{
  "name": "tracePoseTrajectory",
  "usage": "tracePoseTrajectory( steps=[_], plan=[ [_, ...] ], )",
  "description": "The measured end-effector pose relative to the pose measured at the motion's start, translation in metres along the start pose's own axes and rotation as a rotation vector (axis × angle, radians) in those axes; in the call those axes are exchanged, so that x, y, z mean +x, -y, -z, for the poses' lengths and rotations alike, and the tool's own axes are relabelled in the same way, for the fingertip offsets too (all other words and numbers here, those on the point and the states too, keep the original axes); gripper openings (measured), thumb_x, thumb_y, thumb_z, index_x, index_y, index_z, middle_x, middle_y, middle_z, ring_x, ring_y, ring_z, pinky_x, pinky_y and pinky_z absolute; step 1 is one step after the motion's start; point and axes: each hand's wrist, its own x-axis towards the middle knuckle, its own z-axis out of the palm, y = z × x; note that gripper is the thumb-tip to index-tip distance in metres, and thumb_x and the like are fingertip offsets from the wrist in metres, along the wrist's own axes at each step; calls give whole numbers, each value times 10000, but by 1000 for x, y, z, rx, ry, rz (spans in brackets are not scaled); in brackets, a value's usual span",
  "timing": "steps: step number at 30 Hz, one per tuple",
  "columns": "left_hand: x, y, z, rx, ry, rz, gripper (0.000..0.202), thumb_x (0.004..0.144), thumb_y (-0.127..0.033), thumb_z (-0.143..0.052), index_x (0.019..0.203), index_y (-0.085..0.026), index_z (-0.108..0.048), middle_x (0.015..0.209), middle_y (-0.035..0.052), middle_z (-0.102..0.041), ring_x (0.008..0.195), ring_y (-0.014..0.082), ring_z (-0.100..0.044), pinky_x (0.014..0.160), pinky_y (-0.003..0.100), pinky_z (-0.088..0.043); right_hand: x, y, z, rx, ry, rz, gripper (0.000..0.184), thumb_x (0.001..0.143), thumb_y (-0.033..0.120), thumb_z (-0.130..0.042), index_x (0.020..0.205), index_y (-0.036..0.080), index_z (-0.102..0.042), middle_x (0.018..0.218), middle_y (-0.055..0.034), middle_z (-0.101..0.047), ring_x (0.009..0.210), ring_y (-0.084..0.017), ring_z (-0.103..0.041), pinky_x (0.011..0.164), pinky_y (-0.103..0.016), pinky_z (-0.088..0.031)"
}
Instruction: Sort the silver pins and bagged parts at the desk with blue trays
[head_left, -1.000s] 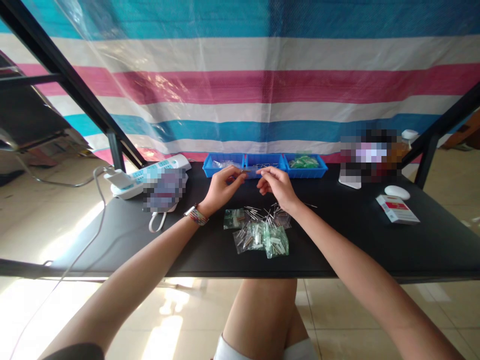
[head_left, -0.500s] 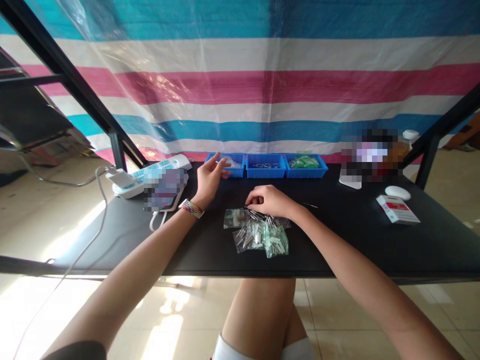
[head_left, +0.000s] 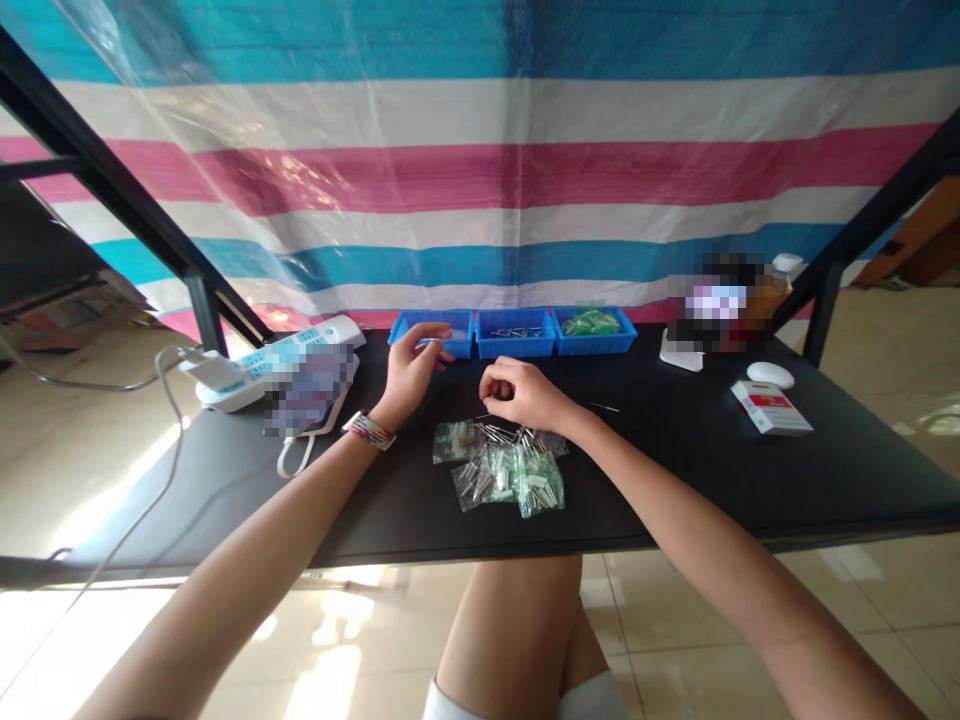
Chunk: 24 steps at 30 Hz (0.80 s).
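Note:
My left hand (head_left: 409,372), with a woven band at its wrist, reaches to the front of the left blue bin (head_left: 466,345), which holds something clear. Its fingers are stretched out and apart, and I see nothing in them. My right hand (head_left: 521,390) hovers just above the pile, thumb and fingertips pinched on what looks like a thin metal pin (head_left: 481,416). Below it lie loose metal pins (head_left: 498,434) and several small clear and greenish plastic bags (head_left: 502,475) with metal and white pieces inside.
The middle bin (head_left: 515,350) contains metal pieces; the right bin (head_left: 595,342) holds green packets. A power strip (head_left: 300,345) and a blurred phone-like object (head_left: 315,385) lie left. On the right are a red-and-white box (head_left: 772,407), a white mouse-like object (head_left: 770,375) and a lone pin (head_left: 604,407).
The view has shifted slightly. My right hand has lifted a little off the pile with its fingertips pinched. My left hand stays near the left bin, its fingers shifted slightly.

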Motion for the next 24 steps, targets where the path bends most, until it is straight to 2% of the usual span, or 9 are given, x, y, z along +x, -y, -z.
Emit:
tracePoseTrajectory(
  steps=[2,6,9,14,18,24],
  plan=[
    [-3,-5,-2,8,84,-44,231,869,-293,-656,1034,-158,-747,972,73,-765,704,160,-704,615,255,-535,3,0,2,179,-65,-58,52,808,164,-698,812,194,-655,786,14,-612,677,-130,-582,665,-265,-487],
    [-11,-13,-6,-9,322,-65,309,959,-446,-652,970,-157,-759,782,55,-723,703,179,-681,639,272,-537,7,-3,5,542,-186,-193,210,788,327,-769,838,215,-598,807,-2,-702,676,-164,-697,635,-290,-577],
    [-16,-16,-10,-21,442,-43,366,952,-517,-693,940,-157,-754,758,55,-723,695,180,-669,641,277,-538,8,-6,8,674,-289,-256,304,757,386,-822,833,211,-586,912,-27,-755,679,-160,-737,655,-304,-629],
    [-19,-17,-14,-48,445,-51,317,875,-467,-814,933,-166,-731,769,33,-705,690,157,-659,635,256,-529,8,-10,10,764,-368,-319,361,729,448,-862,862,205,-631,923,-21,-760,673,-142,-737,642,-277,-643],
    [-18,-16,-14,-17,407,-74,327,901,-488,-785,875,-174,-699,751,30,-688,679,157,-657,617,251,-525,8,-13,9,640,-360,-329,356,719,468,-877,816,197,-668,784,7,-698,608,-130,-694,552,-241,-606],
    [-16,-10,-12,49,395,-91,399,958,-558,-699,835,-179,-677,724,31,-688,662,159,-645,614,255,-522,9,-14,8,612,-328,-303,333,720,435,-861,871,200,-680,795,17,-679,590,-126,-679,519,-242,-592]
  ],
)
